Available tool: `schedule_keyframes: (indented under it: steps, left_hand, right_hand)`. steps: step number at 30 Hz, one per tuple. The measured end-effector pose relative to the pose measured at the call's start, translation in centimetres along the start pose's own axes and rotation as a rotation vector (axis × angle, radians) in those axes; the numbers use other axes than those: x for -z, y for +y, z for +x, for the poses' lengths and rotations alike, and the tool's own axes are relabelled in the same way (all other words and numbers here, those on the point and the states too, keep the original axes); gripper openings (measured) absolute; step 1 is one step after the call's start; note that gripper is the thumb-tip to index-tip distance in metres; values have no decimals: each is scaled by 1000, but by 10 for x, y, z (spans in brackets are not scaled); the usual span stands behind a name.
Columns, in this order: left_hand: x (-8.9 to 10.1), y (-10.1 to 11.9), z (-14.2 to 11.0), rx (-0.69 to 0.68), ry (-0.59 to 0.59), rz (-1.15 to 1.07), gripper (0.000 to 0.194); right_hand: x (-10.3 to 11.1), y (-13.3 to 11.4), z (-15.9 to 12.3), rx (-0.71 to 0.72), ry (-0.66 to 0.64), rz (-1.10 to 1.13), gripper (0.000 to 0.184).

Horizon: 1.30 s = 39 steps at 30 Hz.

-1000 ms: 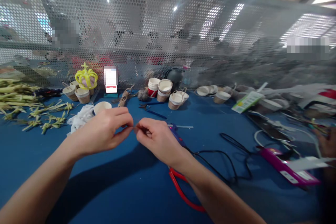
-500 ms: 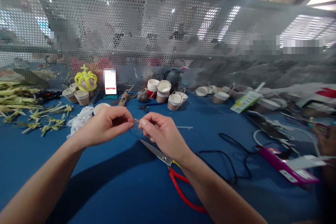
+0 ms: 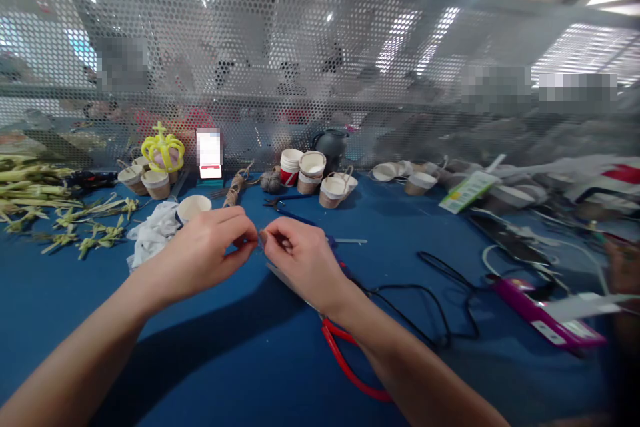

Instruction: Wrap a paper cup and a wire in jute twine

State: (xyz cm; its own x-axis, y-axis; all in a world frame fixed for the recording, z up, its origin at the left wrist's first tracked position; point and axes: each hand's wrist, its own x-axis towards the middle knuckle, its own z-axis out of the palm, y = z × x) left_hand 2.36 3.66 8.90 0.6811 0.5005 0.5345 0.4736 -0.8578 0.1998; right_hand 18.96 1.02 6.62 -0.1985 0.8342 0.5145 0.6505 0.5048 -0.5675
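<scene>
Above the middle of the blue table, my left hand point(image 3: 213, 247) and my right hand point(image 3: 303, 257) are held close together, both pinched at thumb and fingertips. Something small and thin shows between the two pinches, brownish at my right fingertips, too fine to make out. Beneath my right hand and forearm lie scissors with red handles point(image 3: 350, 368), their blades partly covered. Beyond my left wrist are a crumpled white cloth point(image 3: 154, 230) and a paper cup point(image 3: 195, 206).
Behind stand lined small pots point(image 3: 309, 183), a twine ball point(image 3: 271, 181), a lit phone point(image 3: 209, 155) and a yellow crown ornament point(image 3: 163, 148). Dried stalks point(image 3: 35, 180) lie left. At right are a black cord point(image 3: 440, 303), a purple box point(image 3: 545, 313) and a perforated screen point(image 3: 310, 33) behind.
My hands have shifted slightly, with the right hand rolled more palm-down and its fingers curled tighter. The paper cup rim shows more beyond my left hand. The scissors have stayed in place.
</scene>
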Motion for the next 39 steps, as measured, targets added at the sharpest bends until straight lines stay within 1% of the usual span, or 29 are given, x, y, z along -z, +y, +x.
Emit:
schedule_keyframes:
  steps: [3, 6, 9, 12, 15, 17, 19, 22, 25, 28, 32, 36, 39]
  left_hand:
    - [1, -3, 0, -10, -23, 17, 8]
    - [4, -7, 1, -1, -49, -23, 9]
    - [8, -10, 2, 50, -93, -116, 11]
    - [11, -14, 3, 124, -140, -248, 13]
    - [11, -19, 4, 174, -184, -361, 16]
    - [9, -21, 4, 190, -194, -429, 17]
    - [5, -21, 4, 206, -186, -496, 19]
    - [-2, -18, 4, 234, -155, -560, 22]
    - [-6, -12, 4, 256, -103, -525, 22]
    - [-4, -5, 4, 240, -53, -400, 15]
    - [0, 3, 2, 156, -15, -219, 7]
    - [0, 6, 0, 72, 25, -114, 9]
    - [-2, 5, -1, 16, 18, -32, 11]
  right_hand:
    - [0, -1, 0, 51, -33, -51, 15]
    - [3, -2, 1, 70, -102, -40, 17]
    - [8, -4, 1, 77, -173, 33, 16]
    - [11, -5, 1, 45, -217, 121, 15]
    - [13, -6, 0, -16, -219, 216, 14]
    - [14, -6, 0, -53, -215, 285, 13]
    - [14, -6, 1, -85, -199, 332, 13]
    - [15, -7, 2, -116, -132, 347, 14]
    - [14, -6, 2, -117, -57, 323, 15]
    - [12, -3, 2, -91, -4, 254, 14]
    - [10, -1, 1, -27, 47, 108, 14]
    - [7, -2, 1, 44, 65, -11, 17]
    - [4, -3, 0, 72, 47, -59, 17]
